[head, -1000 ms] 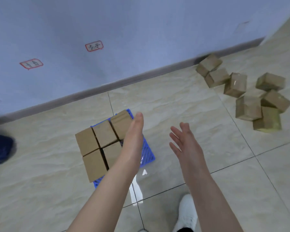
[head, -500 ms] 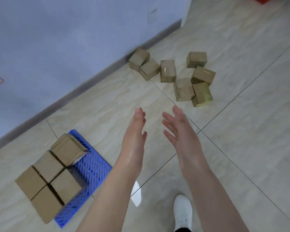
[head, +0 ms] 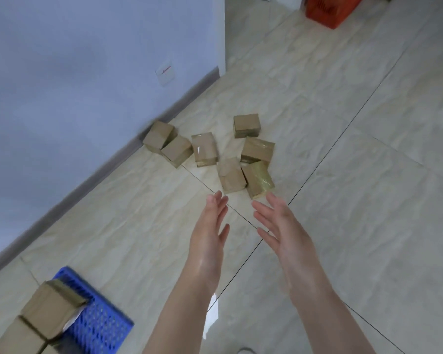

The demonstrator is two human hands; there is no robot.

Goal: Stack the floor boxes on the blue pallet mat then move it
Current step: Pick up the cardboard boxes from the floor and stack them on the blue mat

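Observation:
Several small brown cardboard boxes [head: 230,175] lie scattered on the tiled floor near the wall, ahead of me. My left hand [head: 210,228] and my right hand [head: 281,226] are both held out, palms facing each other, fingers apart, holding nothing. Their fingertips are just short of the nearest loose boxes. The blue pallet mat [head: 97,325] lies at the bottom left, cut off by the frame edge. Some stacked boxes [head: 49,307] sit on it.
A pale blue wall [head: 87,72] with a grey skirting runs along the left and ends at a corner. An orange-red crate [head: 330,8] stands far back on the right. Open tiled floor [head: 368,175] spreads to the right.
My view has swung right, from the pallet mat towards the loose boxes. Both hands have moved away from the mat and now reach out close to the loose pile.

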